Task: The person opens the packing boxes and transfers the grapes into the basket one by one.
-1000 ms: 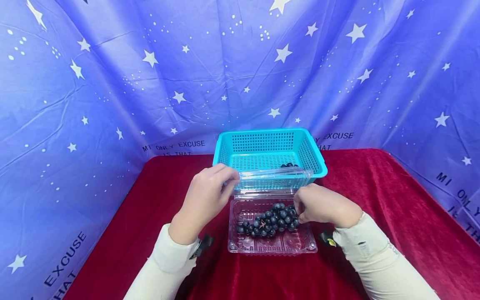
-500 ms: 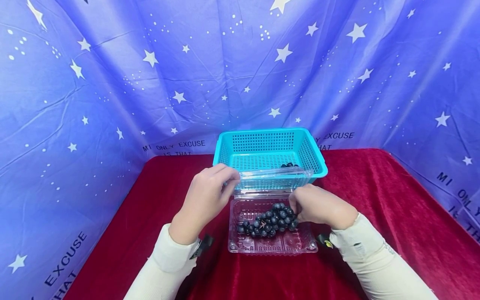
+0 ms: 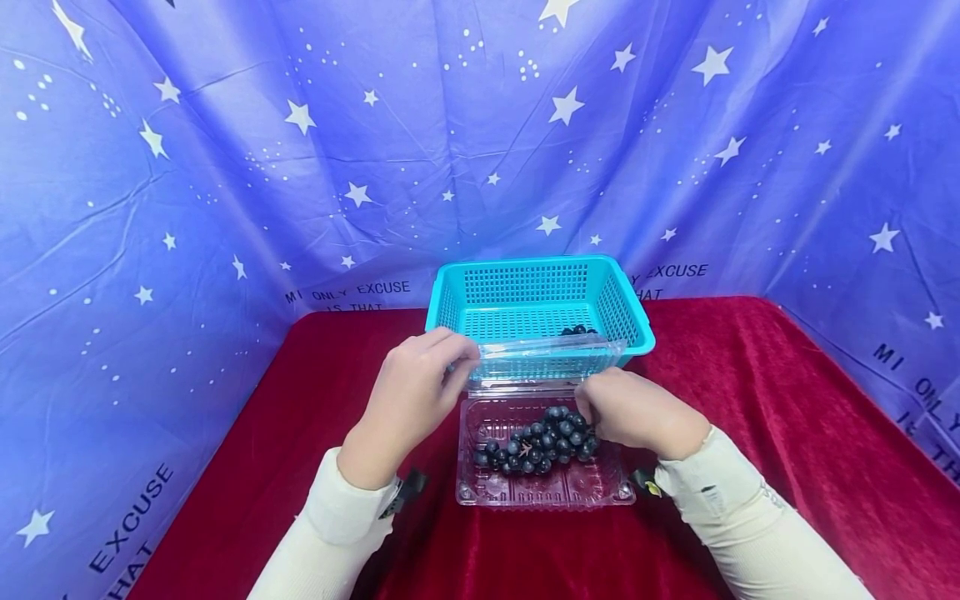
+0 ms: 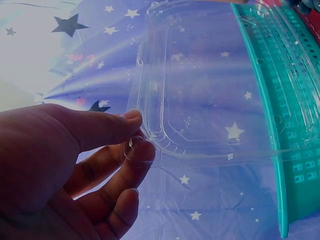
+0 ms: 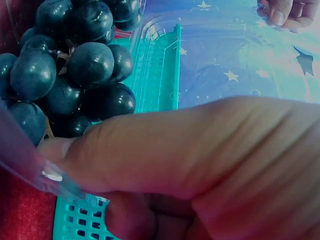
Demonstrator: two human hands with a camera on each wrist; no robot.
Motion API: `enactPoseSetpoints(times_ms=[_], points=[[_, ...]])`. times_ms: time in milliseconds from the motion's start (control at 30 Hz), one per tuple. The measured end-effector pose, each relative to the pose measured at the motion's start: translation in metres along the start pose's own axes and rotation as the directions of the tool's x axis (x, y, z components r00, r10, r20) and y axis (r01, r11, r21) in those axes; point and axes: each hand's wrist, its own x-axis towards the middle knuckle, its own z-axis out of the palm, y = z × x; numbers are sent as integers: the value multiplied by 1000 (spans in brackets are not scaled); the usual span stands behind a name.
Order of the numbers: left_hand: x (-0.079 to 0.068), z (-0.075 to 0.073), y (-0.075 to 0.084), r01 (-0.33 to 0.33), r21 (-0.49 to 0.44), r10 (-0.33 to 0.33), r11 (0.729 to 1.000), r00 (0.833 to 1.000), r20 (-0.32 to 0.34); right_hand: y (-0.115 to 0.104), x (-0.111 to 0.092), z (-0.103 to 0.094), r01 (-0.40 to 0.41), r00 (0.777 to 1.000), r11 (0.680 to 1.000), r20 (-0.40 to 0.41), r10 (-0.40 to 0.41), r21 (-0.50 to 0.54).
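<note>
A bunch of dark grapes [image 3: 540,442] lies in the clear plastic clamshell box [image 3: 555,496], whose lid [image 3: 551,358] is raised at the back. My left hand [image 3: 420,383] pinches the lid's left corner between thumb and fingers, plainly seen in the left wrist view. At the right end of the bunch, my right hand [image 3: 637,408] reaches over the box's right rim. In the right wrist view its thumb [image 5: 125,150] presses by a brown stem among the grapes [image 5: 75,65], with the other fingers curled beneath. The fingertips behind the thumb are hidden.
Behind the box stands a turquoise plastic basket [image 3: 528,265] with some dark grapes [image 3: 578,331] inside, partly seen through the lid. A red velvet cloth [image 3: 315,358] covers the table. A blue star-patterned curtain [image 3: 450,125] hangs around the back and sides.
My right hand has shifted slightly left, further over the right end of the bunch, and the grapes there have moved a little. My left hand and the lid stay put.
</note>
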Motion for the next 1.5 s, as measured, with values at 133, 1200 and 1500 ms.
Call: enactPoseSetpoints(times_ms=[133, 1200, 1500], points=[[0, 0, 0, -6, -1, 6, 1000, 1000, -6, -1, -1, 1, 17, 1000, 1000, -15, -17, -7], [1, 0, 0, -13, -4, 13, 1000, 999, -37, -24, -6, -13, 9, 991, 985, -127, -32, -174], [1, 1, 0, -10, 0, 10, 1000, 999, -34, -28, -9, -15, -15, 983, 964, -178, -34, -266]])
